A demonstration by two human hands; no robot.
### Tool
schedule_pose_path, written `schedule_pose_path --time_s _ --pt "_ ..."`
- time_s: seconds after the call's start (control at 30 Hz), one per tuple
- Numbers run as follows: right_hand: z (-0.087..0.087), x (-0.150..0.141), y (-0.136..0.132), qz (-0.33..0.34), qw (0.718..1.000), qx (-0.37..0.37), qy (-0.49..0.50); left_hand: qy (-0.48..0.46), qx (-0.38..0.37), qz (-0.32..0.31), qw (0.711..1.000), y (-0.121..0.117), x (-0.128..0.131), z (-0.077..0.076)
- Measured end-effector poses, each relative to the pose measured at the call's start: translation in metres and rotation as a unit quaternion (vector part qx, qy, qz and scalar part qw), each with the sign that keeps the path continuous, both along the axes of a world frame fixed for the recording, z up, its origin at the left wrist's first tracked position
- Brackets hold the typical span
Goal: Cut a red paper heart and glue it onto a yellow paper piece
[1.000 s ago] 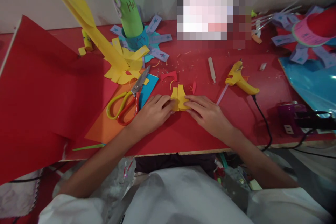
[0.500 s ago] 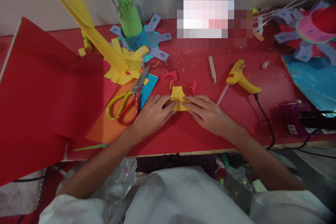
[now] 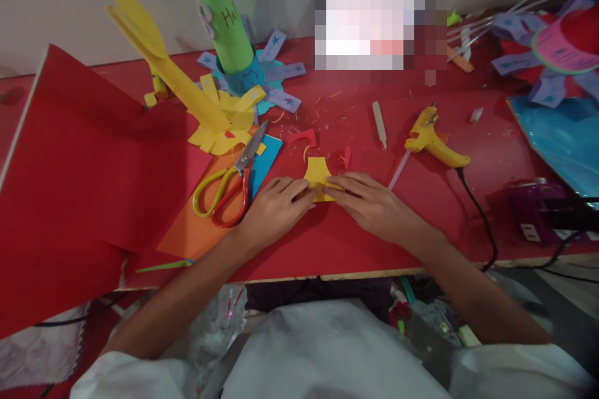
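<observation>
Holding yel. paper (image 3: 319,168) flat at table (image 3: 281,262) center, L hand (image 3: 283,207) and R hand (image 3: 374,206) face each other w/ fingertips nearly meeting. Grip: narrow; L fingers closed on the paper's L edge, R fingers closed on its R edge. Thumb pos. partly hidden. Paper: between the hands, narrow end pointing away from the body, lower corners under the fingers.

Just beyond grip: red scrap (image 3: 306,136) and smaller red bit (image 3: 347,156), w/ fine trimmings farther out.

L of grip: scissors (image 3: 243,163), blades up and away, lying over blue sheet (image 3: 267,165) and orange sheet (image 3: 180,230). Far L: large red sheet (image 3: 84,187), raised at its outer edge.

Beyond scissors: yel. craft (image 3: 191,96), tilted, and green tube (image 3: 229,31) in a blue base.

R of grip, farther out: glue gun (image 3: 433,137) w/ pale stick (image 3: 399,169) at its near side — cord running toward table edge. White pen-shaped item (image 3: 379,124) lies between gun and scraps. Far R: purple box (image 3: 536,212), blue pack (image 3: 556,143).
</observation>
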State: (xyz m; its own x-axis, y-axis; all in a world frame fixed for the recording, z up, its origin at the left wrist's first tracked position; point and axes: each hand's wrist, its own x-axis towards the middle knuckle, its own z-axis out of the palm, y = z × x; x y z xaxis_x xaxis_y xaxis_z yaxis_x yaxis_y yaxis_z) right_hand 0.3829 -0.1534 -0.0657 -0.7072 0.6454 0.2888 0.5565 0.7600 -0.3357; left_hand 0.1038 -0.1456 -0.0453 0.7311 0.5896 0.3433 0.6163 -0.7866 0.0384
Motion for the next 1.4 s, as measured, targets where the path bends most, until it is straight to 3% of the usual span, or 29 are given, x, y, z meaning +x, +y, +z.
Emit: schedule_pose_path --time_s 0.37,0.63,0.93,1.4 --pt "0.003 0.005 0.002 -0.001 1.000 -0.013 -0.019 0.005 -0.004 -0.010 1.000 -0.001 -0.001 -0.001" --pt "-0.005 0.006 0.001 0.006 0.999 0.007 -0.032 -0.007 -0.011 -0.018 1.000 0.000 -0.001 -0.001" --pt "0.005 0.002 0.000 -0.001 1.000 0.012 -0.027 -0.002 -0.018 -0.019 1.000 0.000 -0.001 -0.002" --pt "-0.002 0.002 -0.002 -0.008 0.999 0.004 -0.038 -0.018 -0.020 -0.028 0.999 0.000 0.001 0.001"
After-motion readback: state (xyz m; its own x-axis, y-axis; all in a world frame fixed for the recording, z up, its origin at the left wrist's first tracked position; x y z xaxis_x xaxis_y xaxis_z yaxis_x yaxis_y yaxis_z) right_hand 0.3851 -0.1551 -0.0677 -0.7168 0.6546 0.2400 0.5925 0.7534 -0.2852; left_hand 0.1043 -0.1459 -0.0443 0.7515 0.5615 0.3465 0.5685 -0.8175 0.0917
